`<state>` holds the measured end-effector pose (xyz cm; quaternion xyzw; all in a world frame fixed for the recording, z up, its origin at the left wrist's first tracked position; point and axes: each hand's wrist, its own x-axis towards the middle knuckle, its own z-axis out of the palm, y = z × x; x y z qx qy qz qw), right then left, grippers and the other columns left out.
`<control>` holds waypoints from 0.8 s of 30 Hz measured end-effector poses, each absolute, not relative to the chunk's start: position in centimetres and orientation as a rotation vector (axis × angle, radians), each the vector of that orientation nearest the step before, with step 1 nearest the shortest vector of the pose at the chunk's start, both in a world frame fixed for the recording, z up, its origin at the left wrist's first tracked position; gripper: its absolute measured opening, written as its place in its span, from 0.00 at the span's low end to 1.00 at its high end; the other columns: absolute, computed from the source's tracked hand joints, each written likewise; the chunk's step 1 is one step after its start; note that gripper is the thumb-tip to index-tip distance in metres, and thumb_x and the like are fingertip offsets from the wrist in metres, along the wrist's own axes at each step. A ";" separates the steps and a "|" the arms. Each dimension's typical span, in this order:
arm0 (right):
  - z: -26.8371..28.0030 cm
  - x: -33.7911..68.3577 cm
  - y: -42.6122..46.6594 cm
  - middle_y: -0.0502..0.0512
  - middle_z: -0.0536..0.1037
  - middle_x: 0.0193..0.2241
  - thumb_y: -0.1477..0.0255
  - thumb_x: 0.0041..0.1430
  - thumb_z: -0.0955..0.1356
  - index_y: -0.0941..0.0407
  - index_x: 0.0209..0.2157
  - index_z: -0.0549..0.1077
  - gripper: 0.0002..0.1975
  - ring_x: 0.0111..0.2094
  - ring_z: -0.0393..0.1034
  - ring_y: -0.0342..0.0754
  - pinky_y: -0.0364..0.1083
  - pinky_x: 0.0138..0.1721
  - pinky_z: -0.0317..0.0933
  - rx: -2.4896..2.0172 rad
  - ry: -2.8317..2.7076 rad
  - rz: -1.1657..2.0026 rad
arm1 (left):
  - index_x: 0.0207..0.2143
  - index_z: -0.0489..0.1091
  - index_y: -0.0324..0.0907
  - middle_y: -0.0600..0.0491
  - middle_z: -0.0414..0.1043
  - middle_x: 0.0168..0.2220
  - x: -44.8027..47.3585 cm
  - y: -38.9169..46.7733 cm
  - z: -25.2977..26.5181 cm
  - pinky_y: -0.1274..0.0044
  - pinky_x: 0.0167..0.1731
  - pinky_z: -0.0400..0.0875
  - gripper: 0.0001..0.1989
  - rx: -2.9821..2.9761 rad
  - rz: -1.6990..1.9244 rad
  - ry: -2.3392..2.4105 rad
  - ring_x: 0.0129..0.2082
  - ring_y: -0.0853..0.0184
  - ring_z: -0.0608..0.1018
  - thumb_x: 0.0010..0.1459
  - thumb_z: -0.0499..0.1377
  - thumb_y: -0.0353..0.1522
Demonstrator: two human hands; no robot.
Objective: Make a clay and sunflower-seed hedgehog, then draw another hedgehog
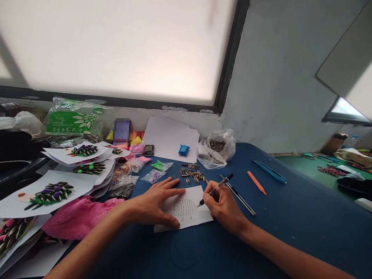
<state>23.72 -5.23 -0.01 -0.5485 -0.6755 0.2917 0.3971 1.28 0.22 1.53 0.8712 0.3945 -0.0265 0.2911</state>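
Observation:
A small sheet of white paper (205, 215) lies on the dark blue table, bearing an ink drawing of a round-bodied animal (185, 208) with short legs and rows of marks. My left hand (158, 203) rests flat on the paper's left part, fingers spread. In my right hand (222, 203) a black pen (215, 189) is gripped, its tip at the drawing's right edge. Just beyond the paper is a loose pile of striped sunflower seeds (195, 173). Right of my right hand lies a slim silver-and-black pen or knife (241, 199).
An orange marker (257, 183) and blue tweezers (270, 171) lie to the right. Behind are a bag of seeds (217, 146), a blue clay packet (183, 150) and white sheets (165, 133). Seed-covered pictures (49, 193) and a pink cloth (78, 219) crowd the left.

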 end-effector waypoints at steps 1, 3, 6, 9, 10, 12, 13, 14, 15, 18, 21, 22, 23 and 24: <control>0.1 23.9 -5.1 0.43 0.59 0.16 0.73 0.55 0.62 0.55 0.23 0.61 0.08 0.18 0.54 0.40 0.40 0.19 0.49 -1.405 -1.717 0.735 | 0.65 0.49 0.57 0.55 0.32 0.70 1.3 0.2 1.5 0.54 0.63 0.39 0.48 2.321 -0.073 1.050 0.68 0.50 0.35 0.45 0.61 0.57; 0.5 24.3 -4.7 0.44 0.60 0.16 0.72 0.56 0.62 0.55 0.23 0.61 0.09 0.18 0.55 0.41 0.40 0.20 0.51 -1.443 -1.738 0.730 | 0.65 0.49 0.57 0.55 0.32 0.70 1.2 0.3 1.4 0.54 0.63 0.39 0.48 2.321 -0.065 1.043 0.68 0.50 0.35 0.44 0.61 0.58; 1.0 25.0 -4.1 0.43 0.61 0.15 0.69 0.60 0.60 0.54 0.22 0.60 0.12 0.16 0.57 0.40 0.41 0.21 0.52 -1.507 -1.777 0.732 | 0.65 0.50 0.56 0.55 0.34 0.70 1.1 0.3 1.2 0.55 0.63 0.39 0.48 2.337 -0.034 1.031 0.68 0.49 0.36 0.44 0.61 0.58; 1.6 25.7 -3.5 0.45 0.62 0.14 0.69 0.61 0.59 0.55 0.21 0.60 0.15 0.16 0.60 0.41 0.42 0.22 0.54 -1.590 -1.847 0.720 | 0.64 0.52 0.55 0.54 0.36 0.69 1.1 0.3 1.1 0.55 0.63 0.40 0.47 2.348 -0.017 1.046 0.68 0.48 0.38 0.44 0.62 0.57; 1.8 25.9 -3.4 0.45 0.64 0.14 0.69 0.61 0.58 0.55 0.21 0.59 0.15 0.16 0.61 0.42 0.42 0.23 0.53 -1.618 -1.873 0.709 | 0.64 0.52 0.54 0.53 0.36 0.69 1.1 0.2 1.1 0.54 0.63 0.41 0.47 2.351 -0.013 1.053 0.68 0.48 0.38 0.45 0.62 0.57; 2.1 26.2 -3.2 0.48 0.67 0.17 0.71 0.60 0.59 0.55 0.22 0.60 0.13 0.17 0.62 0.42 0.43 0.23 0.52 -1.684 -1.918 0.659 | 0.64 0.54 0.53 0.52 0.38 0.69 1.2 0.1 1.2 0.54 0.63 0.42 0.46 2.359 -0.005 1.066 0.67 0.47 0.40 0.45 0.62 0.56; 2.2 26.4 -3.2 0.49 0.69 0.18 0.72 0.60 0.59 0.55 0.23 0.61 0.11 0.18 0.63 0.42 0.43 0.23 0.51 -1.724 -1.944 0.616 | 0.63 0.55 0.52 0.51 0.39 0.69 1.3 -0.1 1.3 0.53 0.63 0.43 0.45 2.363 0.006 1.078 0.67 0.47 0.42 0.45 0.62 0.55; 2.4 26.5 -3.2 0.50 0.70 0.20 0.72 0.59 0.60 0.56 0.25 0.63 0.08 0.20 0.64 0.43 0.43 0.23 0.51 -1.770 -1.972 0.560 | 0.63 0.56 0.52 0.50 0.41 0.69 1.4 -0.2 1.3 0.53 0.62 0.43 0.44 2.363 0.020 1.096 0.67 0.47 0.43 0.45 0.63 0.53; 2.4 26.5 -3.2 0.51 0.72 0.21 0.73 0.58 0.61 0.56 0.27 0.64 0.06 0.21 0.65 0.44 0.43 0.24 0.50 -1.814 -2.003 0.500 | 0.62 0.58 0.51 0.49 0.42 0.68 1.5 -0.4 1.4 0.53 0.62 0.44 0.43 2.359 0.038 1.119 0.67 0.47 0.45 0.45 0.64 0.52; 2.5 26.6 -3.4 0.54 0.73 0.25 0.71 0.56 0.63 0.58 0.31 0.66 0.04 0.26 0.66 0.47 0.43 0.25 0.49 -1.926 -2.111 0.351 | 0.60 0.61 0.51 0.48 0.47 0.67 1.7 -0.8 1.7 0.54 0.62 0.47 0.40 2.322 0.081 1.185 0.66 0.47 0.49 0.44 0.66 0.47; 2.4 26.7 -3.6 0.56 0.74 0.27 0.70 0.56 0.63 0.58 0.33 0.65 0.05 0.27 0.68 0.49 0.44 0.25 0.48 -1.994 -2.209 0.249 | 0.59 0.64 0.51 0.49 0.51 0.66 1.6 -0.8 1.5 0.55 0.61 0.51 0.37 2.299 0.130 1.192 0.66 0.48 0.53 0.44 0.65 0.44; 2.4 26.7 -3.6 0.57 0.75 0.28 0.70 0.56 0.63 0.58 0.33 0.65 0.05 0.28 0.68 0.50 0.44 0.24 0.48 -2.013 -2.240 0.215 | 0.59 0.64 0.51 0.49 0.53 0.66 1.5 -0.7 1.3 0.57 0.61 0.52 0.36 2.293 0.158 1.186 0.65 0.48 0.55 0.45 0.65 0.44; 2.3 26.7 -3.6 0.57 0.75 0.29 0.71 0.56 0.63 0.58 0.34 0.66 0.05 0.29 0.69 0.50 0.44 0.25 0.48 -2.028 -2.268 0.183 | 0.58 0.65 0.50 0.49 0.55 0.65 1.3 -0.5 1.0 0.58 0.61 0.53 0.35 2.283 0.193 1.183 0.64 0.49 0.57 0.45 0.64 0.43; 2.3 26.8 -3.6 0.58 0.76 0.29 0.71 0.57 0.63 0.58 0.35 0.66 0.06 0.29 0.70 0.51 0.45 0.25 0.48 -2.042 -2.292 0.159 | 0.57 0.66 0.50 0.50 0.58 0.64 1.2 -0.3 0.8 0.60 0.61 0.55 0.34 2.265 0.237 1.191 0.63 0.51 0.60 0.46 0.64 0.43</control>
